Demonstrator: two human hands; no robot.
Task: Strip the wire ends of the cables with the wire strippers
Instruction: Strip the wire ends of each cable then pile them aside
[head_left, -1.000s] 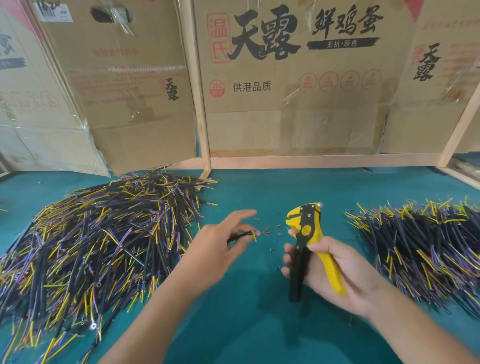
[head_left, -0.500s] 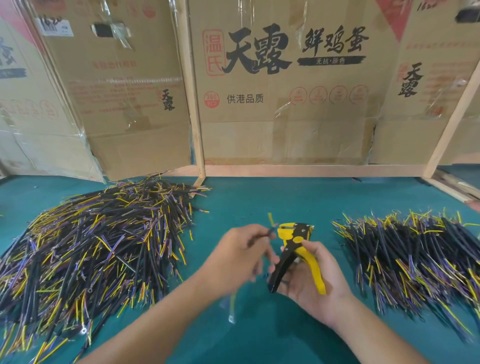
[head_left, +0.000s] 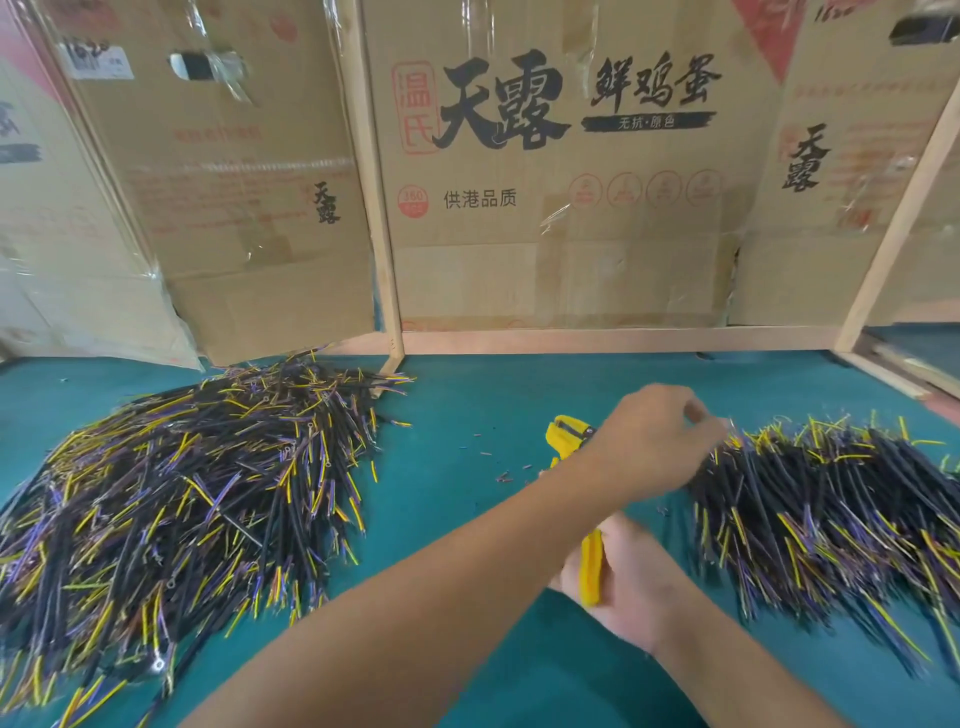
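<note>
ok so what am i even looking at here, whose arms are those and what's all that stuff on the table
This is one view from a camera worn on a person's head, looking down at their own arms. There is no machine. The right hand grips yellow wire strippers. The left hand reaches across to the right pile of cables; whether it holds a cable is too blurred to tell. A bigger left pile of cables lies on the green table, with small bits of stripped insulation between. Cardboard boxes stand behind.
</note>
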